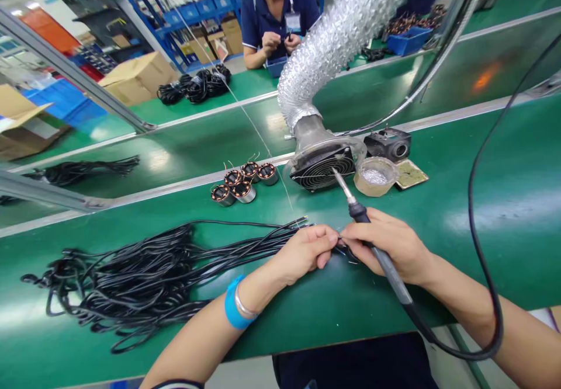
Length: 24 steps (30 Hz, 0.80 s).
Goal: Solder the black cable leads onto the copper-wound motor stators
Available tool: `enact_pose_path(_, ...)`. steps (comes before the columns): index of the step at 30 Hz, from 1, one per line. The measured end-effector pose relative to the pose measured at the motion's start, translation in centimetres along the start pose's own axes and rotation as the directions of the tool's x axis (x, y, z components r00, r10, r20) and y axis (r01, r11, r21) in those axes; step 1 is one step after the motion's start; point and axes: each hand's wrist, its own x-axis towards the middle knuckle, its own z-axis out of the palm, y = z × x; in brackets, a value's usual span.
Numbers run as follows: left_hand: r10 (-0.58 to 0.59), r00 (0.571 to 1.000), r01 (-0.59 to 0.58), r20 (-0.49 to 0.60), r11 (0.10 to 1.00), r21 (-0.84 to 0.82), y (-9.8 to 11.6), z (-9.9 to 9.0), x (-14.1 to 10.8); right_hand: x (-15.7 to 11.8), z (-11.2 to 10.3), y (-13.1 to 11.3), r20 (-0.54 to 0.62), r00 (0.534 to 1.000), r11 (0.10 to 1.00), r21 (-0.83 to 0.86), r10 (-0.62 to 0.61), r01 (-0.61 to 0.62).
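My right hand [388, 246] is closed round a soldering iron [392, 275], whose metal tip points up and away in front of the fume fan. The thumb and forefinger of that hand also pinch together near my left fingertips. My left hand [309, 247] is closed in a pinch on something small and dark, perhaps a wire end, too small to make out. A large bundle of black cables [144, 278] lies to the left, its stripped ends reaching my left hand. A thin strand of solder wire [287, 190] hangs down towards my left hand.
Several copper-wound stators [243, 190] stand beyond the cables. A fume fan [324, 170] on a silver duct [307, 79], a round tub [376, 177], a sponge tray [411, 174] and a black iron holder [388, 143] are ahead. The iron's cord loops right. A person [280, 21] sits opposite.
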Motion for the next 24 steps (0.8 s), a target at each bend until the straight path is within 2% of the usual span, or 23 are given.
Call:
enact_pose_path(3, 0.033, 0.992, -0.036, -0.122, 0.999, -0.025, -0.2, 0.2, 0.6, -0.4, 0.4, 0.0, -0.044, 0.999, 1.0, -0.02, -0.014, 0.013)
enact_pose_path(5, 0.058, 0.972, -0.064, -0.227, 0.998, -0.021, -0.3, 0.1, 1.0, -0.8, 0.1, -0.2, -0.101, 0.994, 0.999, -0.029, 0.043, -0.046)
enact_pose_path(8, 0.07, 0.949, -0.076, -0.307, 0.997, -0.007, -0.4, 0.0, 1.5, -1.3, -0.8, -0.5, -0.173, 0.973, 0.987, -0.019, 0.153, -0.159)
enact_pose_path(13, 0.107, 0.94, -0.099, -0.324, 0.994, 0.043, -0.8, -0.1, 1.8, -1.6, -2.0, -1.3, -0.238, 0.96, 0.979, -0.108, 0.145, -0.174)
enact_pose_path(19, 0.14, 0.935, -0.118, -0.325, 0.989, 0.087, -1.2, 0.2, 1.8, -1.4, -2.6, -3.1, -0.328, 0.89, 0.927, -0.091, 0.316, -0.363)
enact_pose_path(21, 0.151, 0.932, -0.123, -0.331, 0.987, 0.105, -1.1, 0.2, 1.8, -1.5, -2.6, -3.3, -0.334, 0.893, 0.923, -0.13, 0.302, -0.361)
enact_pose_path(24, 0.145, 0.934, -0.116, -0.327, 0.987, 0.107, -1.1, 0.1, 1.8, -1.5, -2.5, -3.1, -0.299, 0.926, 0.95, -0.136, 0.231, -0.281)
